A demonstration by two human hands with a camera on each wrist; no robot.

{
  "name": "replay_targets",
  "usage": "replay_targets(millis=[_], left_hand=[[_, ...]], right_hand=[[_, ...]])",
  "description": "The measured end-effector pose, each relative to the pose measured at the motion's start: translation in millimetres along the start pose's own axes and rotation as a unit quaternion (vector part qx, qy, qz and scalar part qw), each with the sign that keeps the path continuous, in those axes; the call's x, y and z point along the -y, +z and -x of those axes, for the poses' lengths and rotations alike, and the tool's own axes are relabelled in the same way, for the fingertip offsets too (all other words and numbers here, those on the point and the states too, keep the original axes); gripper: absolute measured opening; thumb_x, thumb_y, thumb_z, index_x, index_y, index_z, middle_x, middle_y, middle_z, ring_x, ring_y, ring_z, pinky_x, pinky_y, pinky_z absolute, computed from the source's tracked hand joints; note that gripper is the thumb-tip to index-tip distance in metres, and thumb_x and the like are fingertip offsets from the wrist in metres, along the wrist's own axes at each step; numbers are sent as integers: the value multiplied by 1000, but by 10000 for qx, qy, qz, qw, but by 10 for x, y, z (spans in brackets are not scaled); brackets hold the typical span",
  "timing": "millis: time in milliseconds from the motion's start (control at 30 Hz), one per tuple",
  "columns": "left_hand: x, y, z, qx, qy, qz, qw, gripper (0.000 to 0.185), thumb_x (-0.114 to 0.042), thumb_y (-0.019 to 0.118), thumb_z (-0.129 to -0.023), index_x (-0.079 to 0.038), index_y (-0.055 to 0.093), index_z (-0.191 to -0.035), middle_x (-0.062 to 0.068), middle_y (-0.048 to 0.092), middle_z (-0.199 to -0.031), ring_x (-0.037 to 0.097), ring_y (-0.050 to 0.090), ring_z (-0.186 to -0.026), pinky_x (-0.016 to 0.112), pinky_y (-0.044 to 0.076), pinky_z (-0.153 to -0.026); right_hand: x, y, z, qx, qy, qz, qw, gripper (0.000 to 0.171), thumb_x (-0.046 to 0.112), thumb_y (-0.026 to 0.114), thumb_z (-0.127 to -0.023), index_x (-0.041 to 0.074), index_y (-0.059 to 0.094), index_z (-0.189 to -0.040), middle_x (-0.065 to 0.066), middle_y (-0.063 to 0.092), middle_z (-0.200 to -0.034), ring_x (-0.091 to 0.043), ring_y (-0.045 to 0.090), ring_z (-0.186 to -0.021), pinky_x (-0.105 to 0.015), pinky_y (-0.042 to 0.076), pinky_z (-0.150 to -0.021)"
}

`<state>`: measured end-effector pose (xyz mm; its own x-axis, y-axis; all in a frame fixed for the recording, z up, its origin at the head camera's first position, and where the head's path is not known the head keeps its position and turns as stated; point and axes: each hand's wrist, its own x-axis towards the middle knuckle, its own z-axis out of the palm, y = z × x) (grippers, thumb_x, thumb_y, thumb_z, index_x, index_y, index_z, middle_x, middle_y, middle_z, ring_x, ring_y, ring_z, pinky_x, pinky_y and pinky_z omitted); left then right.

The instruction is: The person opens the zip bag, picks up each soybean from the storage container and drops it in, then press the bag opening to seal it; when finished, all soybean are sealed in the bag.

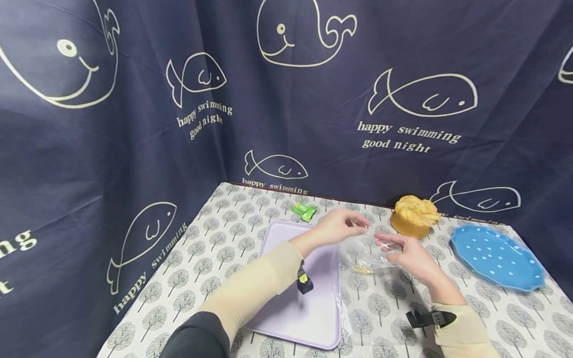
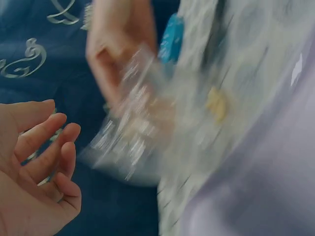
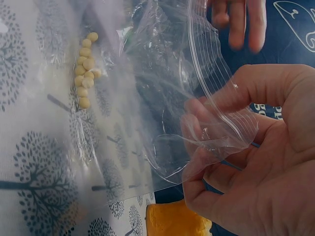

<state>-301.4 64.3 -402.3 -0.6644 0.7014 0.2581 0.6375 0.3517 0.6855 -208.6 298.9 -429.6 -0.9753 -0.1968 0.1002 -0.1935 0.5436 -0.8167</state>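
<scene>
My right hand (image 1: 414, 258) holds a clear zip-seal plastic bag (image 3: 147, 113), with thumb and fingers pinching it near the zip strip at its mouth. Several round pale-yellow beans (image 3: 84, 73), like soybeans, lie in a line at the bottom of the bag, low over the tablecloth. Across from it, my left hand (image 1: 342, 226) hovers beside the bag's mouth. In the left wrist view its fingers (image 2: 51, 142) are loosely bent with nothing between them, apart from the bag, which is blurred there.
Under my left forearm lies a pale purple tray (image 1: 313, 323). Behind it is a green wrapped packet (image 1: 304, 211). A yellow bread-like thing (image 1: 414, 216) stands at the back, and a blue polka-dot plate (image 1: 497, 256) lies at the right. Dark curtains (image 1: 313, 114) hang behind the table.
</scene>
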Motion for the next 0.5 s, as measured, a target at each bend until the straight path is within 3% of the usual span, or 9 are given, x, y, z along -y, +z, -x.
replay_targets(millis=[133,233,367,500], left_hand=[[158,-339,192,-172,-322,22,9993,18,-21,73,-96,-14,76,-112,-7,73,-97,4,63,-83,19,51,-75],[372,-526,394,-50,-626,-162,9979,13,-19,73,-95,-14,76,-106,-8,71,-93,7,63,-84,22,52,-77],[693,-636,684,286,-927,-638,9932,6,-17,77,-91,-15,77,-97,-10,69,-87,7,62,-81,25,51,-77],[884,-638,913,588,-911,-1029,9888,6,-11,81,-85,-15,78,-89,-11,68,-78,6,60,-76,26,50,-76]], right_hand=[[-2,-14,-9,-15,-42,6,10000,57,-13,61,-81,-9,57,-138,-29,65,-124,-24,67,-104,-26,55,-71],[-17,-16,-7,-9,30,-50,10000,57,-14,60,-82,-9,56,-139,-30,64,-125,-19,68,-103,-26,55,-71],[-37,3,-1,47,86,-73,9999,57,-14,60,-82,-10,55,-139,-31,64,-126,-23,68,-105,-26,55,-71],[-44,26,-7,89,32,-12,10000,58,-13,59,-81,-10,55,-138,-30,64,-125,-31,67,-107,-26,54,-71]])
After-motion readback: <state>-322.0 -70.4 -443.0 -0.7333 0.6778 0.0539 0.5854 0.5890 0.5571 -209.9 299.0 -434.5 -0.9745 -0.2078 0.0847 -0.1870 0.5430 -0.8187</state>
